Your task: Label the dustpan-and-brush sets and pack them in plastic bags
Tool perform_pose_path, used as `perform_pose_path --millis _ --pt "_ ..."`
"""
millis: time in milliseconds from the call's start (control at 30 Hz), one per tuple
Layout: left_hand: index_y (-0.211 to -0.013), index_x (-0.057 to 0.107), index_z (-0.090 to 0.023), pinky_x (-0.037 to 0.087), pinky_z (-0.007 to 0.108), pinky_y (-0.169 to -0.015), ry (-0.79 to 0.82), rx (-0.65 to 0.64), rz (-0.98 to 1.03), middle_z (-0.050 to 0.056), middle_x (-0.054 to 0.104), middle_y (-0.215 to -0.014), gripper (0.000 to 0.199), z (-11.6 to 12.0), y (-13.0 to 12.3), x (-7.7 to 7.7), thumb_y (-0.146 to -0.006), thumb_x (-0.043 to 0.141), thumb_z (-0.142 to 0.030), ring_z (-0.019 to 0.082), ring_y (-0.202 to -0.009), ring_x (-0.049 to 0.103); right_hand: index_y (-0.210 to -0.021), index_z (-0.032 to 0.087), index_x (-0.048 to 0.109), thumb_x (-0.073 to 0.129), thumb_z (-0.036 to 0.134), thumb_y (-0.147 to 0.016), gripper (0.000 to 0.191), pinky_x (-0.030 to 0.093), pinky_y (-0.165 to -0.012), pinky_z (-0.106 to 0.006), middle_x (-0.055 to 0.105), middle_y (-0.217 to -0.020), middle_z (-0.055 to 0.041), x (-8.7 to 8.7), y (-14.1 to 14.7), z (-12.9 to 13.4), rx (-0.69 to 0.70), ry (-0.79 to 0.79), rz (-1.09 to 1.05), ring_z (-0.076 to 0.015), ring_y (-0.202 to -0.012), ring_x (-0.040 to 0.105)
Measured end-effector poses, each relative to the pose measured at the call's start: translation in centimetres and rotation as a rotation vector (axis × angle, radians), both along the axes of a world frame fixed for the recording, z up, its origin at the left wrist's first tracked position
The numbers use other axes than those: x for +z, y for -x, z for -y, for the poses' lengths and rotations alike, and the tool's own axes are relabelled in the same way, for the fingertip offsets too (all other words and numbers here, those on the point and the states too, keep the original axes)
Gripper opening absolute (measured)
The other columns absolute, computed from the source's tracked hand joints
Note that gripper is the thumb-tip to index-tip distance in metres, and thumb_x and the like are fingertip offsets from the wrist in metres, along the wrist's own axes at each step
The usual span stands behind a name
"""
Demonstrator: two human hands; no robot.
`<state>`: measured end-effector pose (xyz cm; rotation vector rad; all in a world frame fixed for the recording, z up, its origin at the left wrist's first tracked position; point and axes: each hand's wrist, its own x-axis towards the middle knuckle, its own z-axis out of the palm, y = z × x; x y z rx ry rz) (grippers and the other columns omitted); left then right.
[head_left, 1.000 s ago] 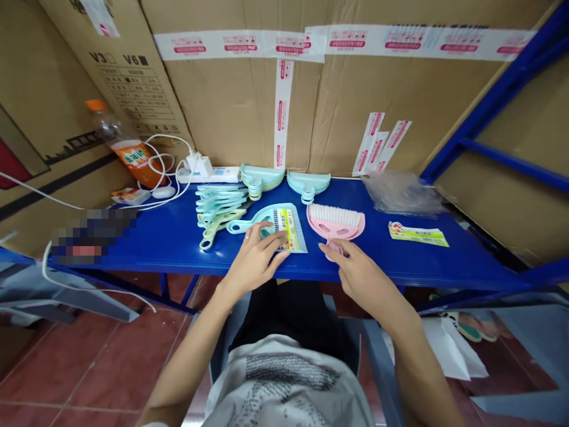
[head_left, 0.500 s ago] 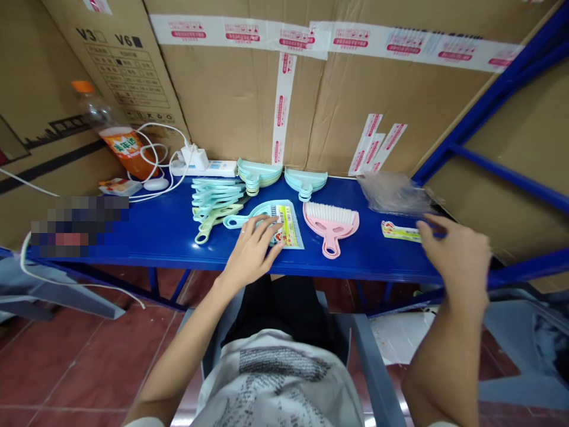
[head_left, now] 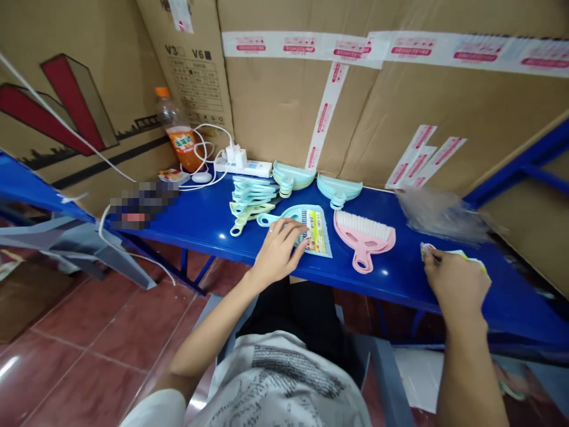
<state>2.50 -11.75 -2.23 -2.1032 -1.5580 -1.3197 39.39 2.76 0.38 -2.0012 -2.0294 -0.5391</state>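
Observation:
My left hand [head_left: 281, 249] rests with spread fingers on a light-blue dustpan [head_left: 328, 244] in a clear bag with a yellow-green label card [head_left: 316, 228]. At the right, my right hand [head_left: 457, 281] pinches the left end of a stack of label cards [head_left: 427, 248], and its fingers partly cover them. Between the hands lies a pink dustpan with a white-bristled brush [head_left: 363, 237]. Blue and green brushes [head_left: 253, 193] are piled left of the bagged dustpan. Behind stand two stacks of light-blue dustpans, one left [head_left: 293, 177] and one right [head_left: 340, 190].
Clear plastic bags [head_left: 440, 213] lie at the back right of the blue table [head_left: 204, 228]. An orange drink bottle [head_left: 180, 139], white cables and a power strip [head_left: 258, 168] are at the back left. Cardboard boxes [head_left: 284, 112] wall the back; a blue frame bar [head_left: 524, 160] slants at the right.
The head view has swung left, so the table items appear further right. My right hand has come down onto the label cards and closed on them. My left hand stays at the bagged dustpan.

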Motion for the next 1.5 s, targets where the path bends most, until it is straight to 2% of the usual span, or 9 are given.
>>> perform_pose_path --millis 233,367,467,600,767,1000,1167,1333,1500 --pt "-0.132 0.066 -0.02 0.052 0.054 -0.108 -0.024 -0.018 0.011 0.013 0.076 -0.126 0.023 -0.1 0.0 -0.4 -0.112 0.057 -0.025 0.033 -0.124 0.064 -0.097 0.026 0.089 0.061 0.059 -0.098 0.042 0.042 -0.055 -0.047 0.074 -0.079 -0.0236 0.3 -2.3 -0.5 -0.01 -0.02 -0.165 -0.045 -0.073 0.072" --pt "-0.129 0.066 -0.021 0.053 0.052 -0.106 -0.073 -0.026 0.035 0.012 0.077 -0.124 0.021 -0.2 0.0 -0.5 -0.11 0.058 -0.022 0.031 -0.122 0.065 -0.094 0.022 0.088 0.063 0.051 -0.099 0.038 0.047 -0.062 -0.048 0.077 -0.099 -0.024 2.1 -2.2 -0.8 0.166 -0.477 -0.287 -0.0414 -0.087 0.074" --pt "-0.124 0.068 -0.022 0.054 0.05 -0.104 -0.137 -0.032 0.098 0.01 0.078 -0.119 0.018 -0.1 0.0 -0.5 -0.109 0.059 -0.017 0.029 -0.116 0.067 -0.092 0.021 0.087 0.072 0.047 -0.094 0.031 0.052 -0.067 -0.044 0.075 -0.084 -0.0143 4.4 -0.2 -0.7 0.371 -0.692 -0.508 -0.031 -0.076 0.072" --pt "-0.114 0.069 -0.023 0.055 0.046 -0.098 -0.212 -0.01 0.19 0.007 0.078 -0.11 0.016 0.0 -0.1 -0.4 -0.108 0.058 -0.012 0.025 -0.106 0.069 -0.097 0.021 0.087 0.079 0.047 -0.093 0.028 0.052 -0.058 -0.033 0.069 -0.063 -0.0008 6.8 3.6 -0.4 0.666 -0.529 -0.849 -0.0174 -0.053 0.063" --pt "-0.109 0.069 -0.022 0.056 0.043 -0.093 -0.219 0.016 0.204 0.006 0.077 -0.104 0.015 0.0 -0.2 -0.3 -0.108 0.057 -0.014 0.024 -0.101 0.07 -0.094 0.021 0.087 0.084 0.051 -0.091 0.03 0.051 -0.054 -0.029 0.08 -0.078 -0.0039 6.9 6.0 -1.5 0.973 -0.146 -1.032 -0.0149 -0.055 0.064" --pt "-0.107 0.068 -0.023 0.056 0.044 -0.091 -0.197 0.041 0.204 0.007 0.078 -0.103 0.015 0.0 -0.4 -0.5 -0.109 0.055 -0.018 0.024 -0.099 0.071 -0.084 0.021 0.085 0.087 0.075 -0.076 0.054 0.047 -0.057 -0.031 0.076 -0.069 -0.0055 3.4 3.8 -6.3 0.753 0.269 -0.987 -0.018 -0.059 0.062" --pt "-0.107 0.068 -0.023 0.056 0.045 -0.091 -0.176 0.06 0.205 0.007 0.079 -0.103 0.015 0.0 -0.3 -0.6 -0.109 0.054 -0.02 0.025 -0.1 0.073 -0.123 0.019 0.083 0.089 0.068 -0.074 0.069 0.05 -0.069 -0.033 0.081 -0.084 -0.0059 2.4 3.6 -7.7 0.778 0.392 -0.906 -0.0203 -0.07 0.064" --pt "-0.108 0.068 -0.023 0.055 0.045 -0.092 -0.192 0.057 0.193 0.007 0.079 -0.103 0.014 0.0 -0.2 -0.7 -0.108 0.056 -0.017 0.025 -0.1 0.073 -0.114 0.017 0.088 0.08 0.06 -0.082 0.055 0.041 -0.066 -0.033 0.072 -0.074 -0.0042 1.8 4.1 -8.6 0.769 0.356 -0.661 -0.0184 -0.067 0.053" --pt "-0.107 0.068 -0.022 0.055 0.044 -0.092 -0.202 0.062 0.184 0.007 0.078 -0.103 0.013 0.0 -0.2 -0.8 -0.107 0.057 -0.016 0.025 -0.1 0.073 -0.117 0.023 0.089 0.076 0.05 -0.085 0.043 0.05 -0.082 -0.04 0.08 -0.108 -0.0124 2.3 4.1 -9.7 0.839 0.274 -0.447 -0.0256 -0.088 0.065"
